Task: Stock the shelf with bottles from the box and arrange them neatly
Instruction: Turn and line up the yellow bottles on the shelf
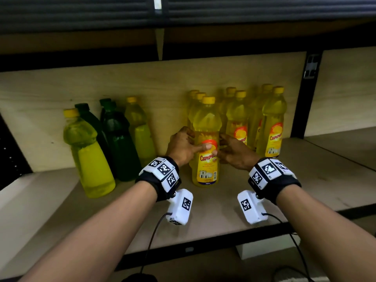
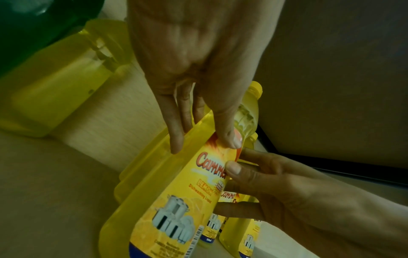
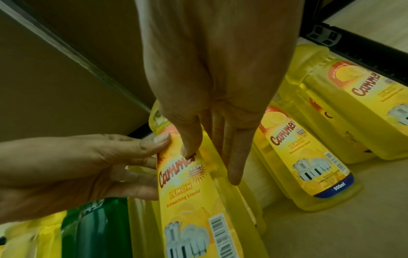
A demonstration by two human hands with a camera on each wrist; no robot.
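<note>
A yellow "Cammer" lemon dishwashing bottle [image 1: 205, 169] [image 2: 167, 209] [image 3: 187, 200] stands upright on the wooden shelf board [image 1: 223, 212], in front of two more like it. My left hand [image 1: 183, 147] [image 2: 198, 69] holds its left side, thumb pressed on the front label. From the right, my right hand [image 1: 232, 153] [image 3: 216, 69] grips it, with its thumb also on the label and its fingers round the far side. Each wrist view also shows the other hand: the right hand [image 2: 276, 188] and the left hand [image 3: 88, 165].
More yellow Cammer bottles [image 1: 272, 127] stand in rows to the right, near a black upright post [image 1: 305, 94]. To the left stand two dark green bottles [image 1: 120, 145] and lime-yellow bottles [image 1: 89, 157]. An upper shelf hangs low overhead. No box is in view.
</note>
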